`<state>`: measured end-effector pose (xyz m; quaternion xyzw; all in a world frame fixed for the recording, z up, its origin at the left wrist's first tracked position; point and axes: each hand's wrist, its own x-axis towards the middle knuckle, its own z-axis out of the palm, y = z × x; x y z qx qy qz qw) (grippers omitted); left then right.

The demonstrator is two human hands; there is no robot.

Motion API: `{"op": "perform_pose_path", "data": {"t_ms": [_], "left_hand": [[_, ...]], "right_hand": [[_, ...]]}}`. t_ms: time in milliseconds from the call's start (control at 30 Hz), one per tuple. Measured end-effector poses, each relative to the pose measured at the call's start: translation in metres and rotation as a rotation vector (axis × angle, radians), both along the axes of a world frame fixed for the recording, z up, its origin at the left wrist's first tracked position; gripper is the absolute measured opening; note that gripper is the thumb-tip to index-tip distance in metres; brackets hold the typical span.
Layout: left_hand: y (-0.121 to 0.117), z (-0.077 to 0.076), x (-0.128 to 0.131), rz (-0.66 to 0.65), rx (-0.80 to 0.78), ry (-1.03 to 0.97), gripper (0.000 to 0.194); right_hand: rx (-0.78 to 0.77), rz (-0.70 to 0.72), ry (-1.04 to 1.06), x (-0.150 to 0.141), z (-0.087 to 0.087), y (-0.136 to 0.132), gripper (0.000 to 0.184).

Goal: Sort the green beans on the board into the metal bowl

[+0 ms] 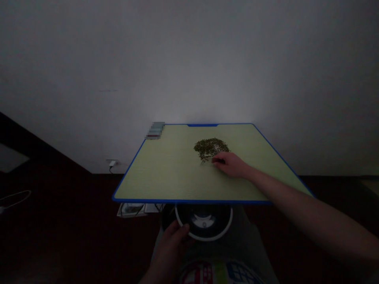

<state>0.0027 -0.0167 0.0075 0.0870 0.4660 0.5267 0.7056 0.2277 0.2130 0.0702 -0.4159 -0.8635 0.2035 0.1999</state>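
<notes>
On the table lies a loose pile of small brown-green bits [209, 146], too small for me to name. My right hand [229, 163] rests at the pile's near right edge, its fingers curled and pressed together. Whatever may be between those fingertips is hidden. Below the table's front edge, my left hand [174, 240] grips the left rim of a dark bowl [204, 239] with a pale rim, thumb over the edge. The bowl sits at my lap, partly under the table, and a light reflects inside it.
The pale yellow table [160, 177] has a blue edge and stands against a grey wall [207, 59]. A blurred-out object [155, 131] is at its far left corner. Beneath the front left lies a white tray [132, 211] with cables. A plug [112, 163] sits in the wall.
</notes>
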Motion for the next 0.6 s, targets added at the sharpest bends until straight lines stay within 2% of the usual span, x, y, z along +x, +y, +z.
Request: {"op": "perform_pose_path", "data": {"t_ms": [133,367,600], "left_hand": [[0.001,0.002,0.001,0.004,0.001,-0.011,0.029],[0.001,0.003,0.001,-0.01,0.015,0.001,0.027],[0.003,0.004,0.0,-0.003,0.018,0.036,0.027]], "right_hand": [[-0.101,-0.038,-0.008,-0.002,0.001,0.003,0.016],[-0.188,-0.026,-0.052,-0.005,0.01,0.001,0.014],[-0.373,-0.057,-0.032,-0.012,0.014,-0.008,0.009]]}}
